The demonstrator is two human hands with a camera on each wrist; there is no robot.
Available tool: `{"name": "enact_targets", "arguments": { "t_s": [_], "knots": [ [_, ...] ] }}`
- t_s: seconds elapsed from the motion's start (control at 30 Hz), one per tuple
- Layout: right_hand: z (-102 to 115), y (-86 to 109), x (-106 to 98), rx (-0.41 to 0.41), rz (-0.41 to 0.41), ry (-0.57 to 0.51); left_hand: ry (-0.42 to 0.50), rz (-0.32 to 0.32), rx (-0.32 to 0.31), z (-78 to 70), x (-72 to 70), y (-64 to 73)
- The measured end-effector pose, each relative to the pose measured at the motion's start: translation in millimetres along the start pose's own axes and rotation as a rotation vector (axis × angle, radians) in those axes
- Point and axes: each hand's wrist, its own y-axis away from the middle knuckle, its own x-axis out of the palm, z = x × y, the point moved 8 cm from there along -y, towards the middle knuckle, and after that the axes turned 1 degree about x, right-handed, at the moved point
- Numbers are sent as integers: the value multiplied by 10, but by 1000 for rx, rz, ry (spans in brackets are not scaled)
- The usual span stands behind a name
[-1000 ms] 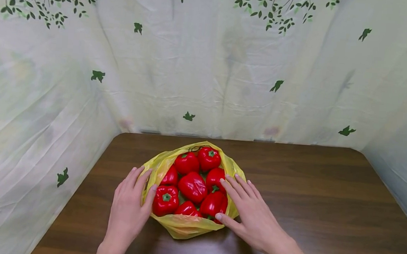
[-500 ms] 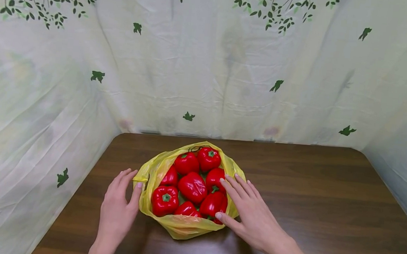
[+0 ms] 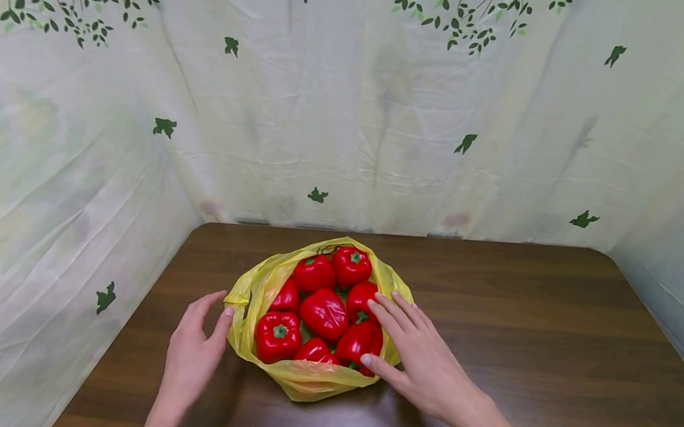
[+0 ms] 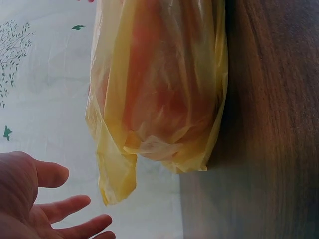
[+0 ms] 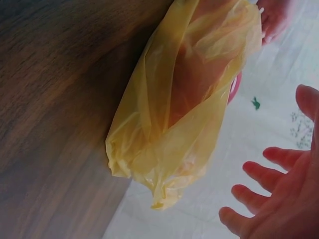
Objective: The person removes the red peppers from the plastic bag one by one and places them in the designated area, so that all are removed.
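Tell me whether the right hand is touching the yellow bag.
Apart: the right wrist view shows pale cloth plainly between the right hand and the yellow bag.

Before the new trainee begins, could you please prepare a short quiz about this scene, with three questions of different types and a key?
1. Which vegetables lie in the yellow bag?

2. True or false: the left wrist view shows a gap between the left hand and the bag.

3. In the head view, which hand partly covers the bag's contents? A) left; B) right; C) both.

Key
1. Red peppers.
2. True; pale cloth shows between them.
3. B, the right hand.
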Motion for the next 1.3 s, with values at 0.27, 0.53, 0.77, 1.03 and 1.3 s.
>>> {"name": "enact_targets", "arguments": {
  "t_s": [0.27, 0.53, 0.77, 1.03, 1.3],
  "knots": [
    [0, -7, -3, 9, 7, 5, 35, 32, -27, 20, 24, -16],
    [-5, -24, 4, 3, -3, -4, 110, 114, -185, 204, 60, -46],
    [8, -58, 22, -44, -41, -32, 157, 129, -192, 287, 87, -65],
    [52, -126, 95, -116, 8, -111, 238, 188, -254, 368, 151, -81],
    [56, -150, 184, -195, 110, -156, 295, 214, -308, 442, 189, -80]
  ]
}}
